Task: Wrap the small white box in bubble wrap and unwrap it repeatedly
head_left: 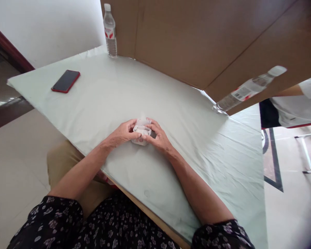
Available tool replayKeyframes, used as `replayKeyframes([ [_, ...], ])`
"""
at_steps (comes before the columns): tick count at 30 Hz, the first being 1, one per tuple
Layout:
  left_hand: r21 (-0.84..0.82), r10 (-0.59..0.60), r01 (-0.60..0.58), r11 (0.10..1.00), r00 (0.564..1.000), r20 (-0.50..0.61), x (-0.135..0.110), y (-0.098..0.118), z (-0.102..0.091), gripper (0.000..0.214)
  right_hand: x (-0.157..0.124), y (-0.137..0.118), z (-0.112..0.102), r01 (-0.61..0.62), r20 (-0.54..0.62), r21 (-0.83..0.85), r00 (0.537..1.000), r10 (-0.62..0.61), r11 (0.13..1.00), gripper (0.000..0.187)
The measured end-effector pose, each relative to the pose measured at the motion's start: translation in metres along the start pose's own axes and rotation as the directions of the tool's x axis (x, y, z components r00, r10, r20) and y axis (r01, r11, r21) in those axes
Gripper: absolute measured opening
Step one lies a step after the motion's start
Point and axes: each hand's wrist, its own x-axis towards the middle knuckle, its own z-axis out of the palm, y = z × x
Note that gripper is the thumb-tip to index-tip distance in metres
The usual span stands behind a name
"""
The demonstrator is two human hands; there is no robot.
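Observation:
A small white cloth bundle with pinkish marks [142, 131] rests on the pale green table cover [98, 100] in the middle of the view. My left hand [122, 134] pinches its left side with the fingers curled over it. My right hand [158, 137] grips its right side, thumb and fingers closed on the fabric. Both forearms lie across the table's near edge.
A red-cased phone [65, 81] lies face up at the far left. One water bottle [110, 31] stands at the back, another [248, 90] at the right, both against a large cardboard panel [197, 38]. Another person in white [298, 103] sits beyond the right edge.

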Motion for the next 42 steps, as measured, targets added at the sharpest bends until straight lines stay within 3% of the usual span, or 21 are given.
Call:
replayKeyframes([
  [5,-0.046,0.015,-0.012,0.999,0.997,0.070,0.003,-0.006,-0.004,0.061,0.010,-0.006,-0.005,0.018,0.139,0.077,0.990,-0.029,0.997,0.046],
  [8,-0.042,0.001,0.002,0.999,0.997,0.074,0.004,-0.007,-0.006,0.064,0.009,-0.003,-0.002,0.020,0.107,0.119,0.994,-0.033,0.993,0.049],
  [13,-0.002,-0.007,0.007,1.000,0.998,0.064,0.004,-0.002,-0.005,0.066,0.004,0.010,0.002,-0.053,0.023,0.228,0.999,0.049,0.972,0.096],
  [15,0.017,-0.008,0.007,1.000,0.999,0.040,0.004,-0.002,-0.003,0.062,0.004,0.013,0.002,-0.069,0.014,0.245,0.998,0.067,0.967,0.101],
  [19,0.035,0.005,-0.004,0.999,0.999,-0.047,0.006,-0.007,-0.003,0.057,0.004,0.009,0.005,-0.120,-0.018,0.312,0.991,0.132,0.942,0.097],
  [26,-0.061,-0.047,0.043,0.997,0.997,-0.066,0.007,-0.010,-0.009,0.067,0.000,-0.001,0.015,-0.246,-0.023,0.378,0.961,0.275,0.892,0.101],
  [35,-0.004,-0.057,0.057,0.998,0.994,-0.089,0.007,-0.011,-0.010,0.070,0.021,0.009,0.004,-0.194,-0.083,0.361,0.968,0.239,0.912,0.072],
  [42,0.042,-0.048,0.050,0.998,0.998,-0.048,0.008,-0.010,-0.014,0.070,0.051,-0.006,0.009,-0.141,-0.102,0.416,0.974,0.200,0.898,0.059],
])
